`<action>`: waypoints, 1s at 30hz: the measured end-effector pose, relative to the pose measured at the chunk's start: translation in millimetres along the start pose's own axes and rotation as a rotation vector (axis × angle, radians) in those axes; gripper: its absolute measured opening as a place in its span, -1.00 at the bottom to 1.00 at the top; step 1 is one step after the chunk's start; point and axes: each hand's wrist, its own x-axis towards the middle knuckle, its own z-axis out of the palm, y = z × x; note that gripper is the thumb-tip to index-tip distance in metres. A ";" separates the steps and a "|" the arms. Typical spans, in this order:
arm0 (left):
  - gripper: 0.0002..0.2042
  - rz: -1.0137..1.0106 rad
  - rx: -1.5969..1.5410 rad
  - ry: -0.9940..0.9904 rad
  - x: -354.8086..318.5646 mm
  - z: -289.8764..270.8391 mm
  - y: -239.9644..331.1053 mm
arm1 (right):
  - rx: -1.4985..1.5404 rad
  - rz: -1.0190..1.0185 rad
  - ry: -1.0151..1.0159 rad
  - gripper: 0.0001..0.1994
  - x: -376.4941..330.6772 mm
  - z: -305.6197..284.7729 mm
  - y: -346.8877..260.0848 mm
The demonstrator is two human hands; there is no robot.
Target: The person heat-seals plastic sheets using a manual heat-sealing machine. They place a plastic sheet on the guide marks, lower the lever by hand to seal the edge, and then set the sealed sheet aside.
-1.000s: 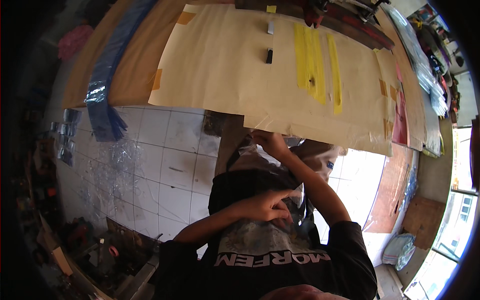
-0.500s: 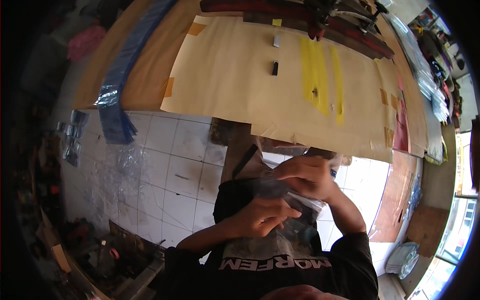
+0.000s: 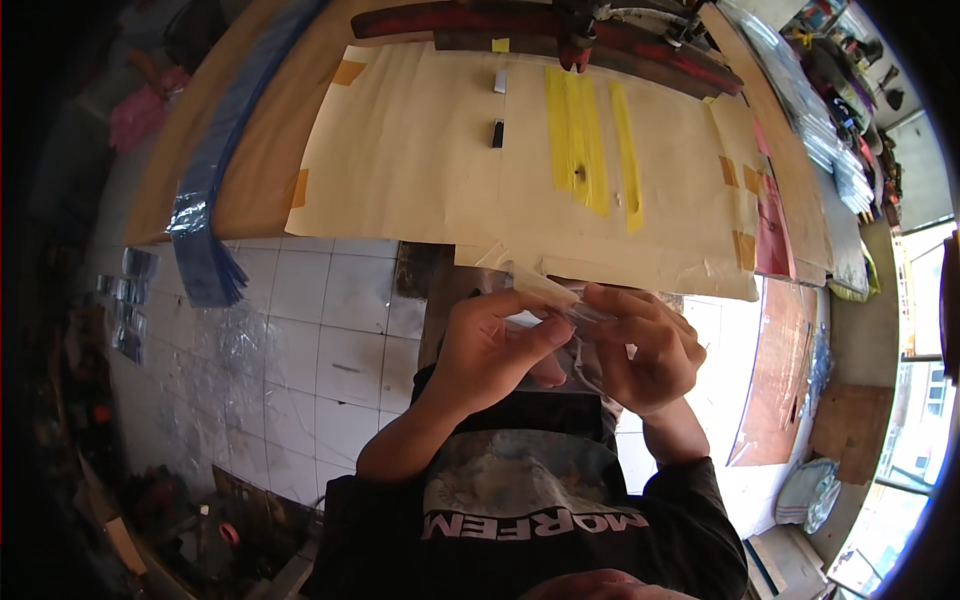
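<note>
My left hand (image 3: 490, 345) and right hand (image 3: 650, 350) pinch film (image 3: 542, 287), seemingly working its edge, which next calls for steady control.

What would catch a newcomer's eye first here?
Probably the bright yellow strips on the brown paper, right of centre. Then the left hand and right hand, meeting at clear plastic by the paper's near edge. Blue plastic hangs off the table at left.

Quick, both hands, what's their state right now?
Left hand: closed, pinching clear plastic film between thumb and forefinger.
Right hand: curled at the same film; whether it grips cannot be told.
</note>
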 end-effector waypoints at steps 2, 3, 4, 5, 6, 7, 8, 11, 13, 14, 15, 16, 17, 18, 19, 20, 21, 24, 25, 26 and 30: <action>-0.77 0.020 -0.004 0.002 1.9 1.7 -1.8 | 0.049 0.022 -0.028 -0.74 0.4 -0.6 2.6; -0.78 0.042 -0.003 -0.003 2.1 2.7 -2.7 | 0.093 0.043 -0.057 -0.73 0.3 -1.3 3.3; -0.79 0.064 -0.002 -0.009 2.2 3.5 -3.3 | 0.093 0.047 -0.057 -0.73 0.2 -1.7 4.0; -0.79 0.061 -0.002 -0.009 2.4 4.1 -3.1 | 0.120 0.063 -0.072 -0.72 0.1 -2.0 4.7; -0.80 0.055 0.008 0.000 3.4 5.2 -2.5 | 0.146 0.078 -0.086 -0.72 -0.1 -2.9 5.4; -0.81 0.049 0.018 0.010 4.4 6.0 -2.3 | 0.145 0.081 -0.086 -0.72 -1.2 -3.7 6.3; -0.81 0.046 0.018 0.009 5.3 7.2 -3.0 | 0.157 0.092 -0.080 -0.72 -2.7 -4.4 7.4; -0.80 0.083 0.003 0.023 6.9 9.3 -3.9 | 0.171 0.105 -0.075 -0.72 -3.8 -5.2 7.9; -0.78 0.075 0.022 0.016 8.1 9.3 -4.3 | 0.166 0.108 -0.074 -0.73 -4.3 -5.8 7.9; -0.78 0.074 0.022 0.015 8.6 9.3 -4.5 | 0.169 0.109 -0.071 -0.73 -4.4 -5.8 7.8; -0.78 0.067 0.029 0.015 8.5 9.0 -4.7 | 0.173 0.111 -0.068 -0.74 -4.8 -5.6 7.6; -0.77 0.060 0.035 0.014 8.5 9.0 -4.9 | 0.174 0.111 -0.068 -0.74 -5.0 -5.5 7.8; -0.77 0.060 0.036 0.014 8.7 9.3 -5.0 | 0.183 0.116 -0.066 -0.74 -5.3 -5.5 8.0; -0.77 0.057 0.030 0.015 9.0 9.9 -5.1 | 0.191 0.120 -0.065 -0.75 -5.4 -5.4 8.1; -0.77 0.054 0.024 0.015 9.3 10.3 -5.0 | 0.191 0.121 -0.065 -0.75 -5.8 -5.7 7.2; -0.77 0.054 0.024 0.014 9.4 10.4 -4.3 | 0.199 0.158 -0.067 -0.76 -6.3 -6.2 5.6; -0.78 0.020 -0.004 0.007 9.4 10.5 -3.1 | 0.207 0.195 -0.070 -0.76 -6.7 -6.8 4.5; -0.78 -0.013 -0.015 0.016 8.8 12.3 -3.9 | 0.242 0.214 -0.095 -0.79 -9.0 -8.6 4.7; -0.79 -0.013 0.002 0.034 8.4 12.8 -4.7 | 0.242 0.215 -0.096 -0.79 -8.1 -10.7 3.3; -0.79 -0.013 0.002 0.034 8.1 11.7 -7.4 | 0.303 0.335 -0.141 -0.81 -5.4 -14.0 0.6; -0.78 -0.005 0.195 -0.001 3.1 5.5 -18.0 | 0.408 0.742 -0.410 -0.85 5.2 -23.1 -1.1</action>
